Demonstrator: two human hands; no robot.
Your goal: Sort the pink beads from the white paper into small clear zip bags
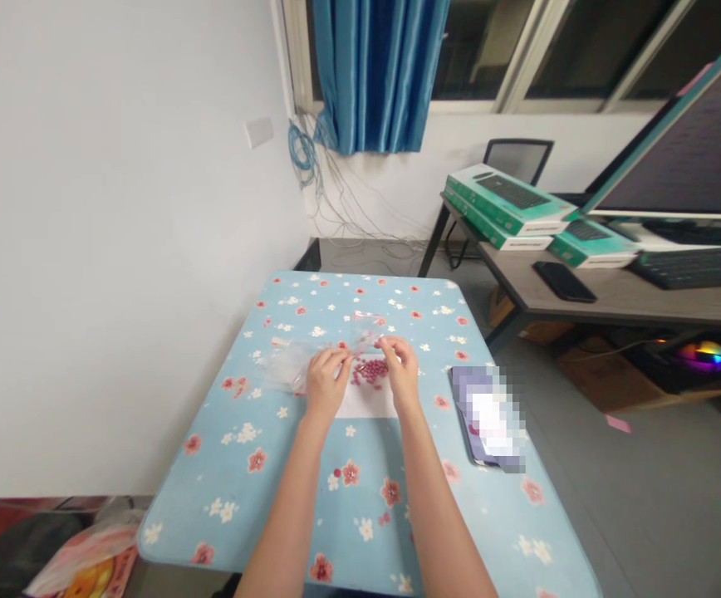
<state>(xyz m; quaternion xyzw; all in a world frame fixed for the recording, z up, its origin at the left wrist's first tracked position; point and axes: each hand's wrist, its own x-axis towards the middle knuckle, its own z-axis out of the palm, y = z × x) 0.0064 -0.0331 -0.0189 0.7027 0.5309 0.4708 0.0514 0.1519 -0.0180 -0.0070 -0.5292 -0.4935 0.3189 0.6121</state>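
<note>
A clear plastic bag (291, 365) is gathering between the left hand (328, 382) and right hand (401, 371), both pinching it close together above small red beads (371, 371) lying on white paper (366, 400) on the floral blue desk (360, 291).

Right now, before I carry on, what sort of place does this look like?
It looks like an office or home study: a desk holds a monitor, a keyboard and stacked green keyboard boxes, with bundled cables hanging below the window.
</note>
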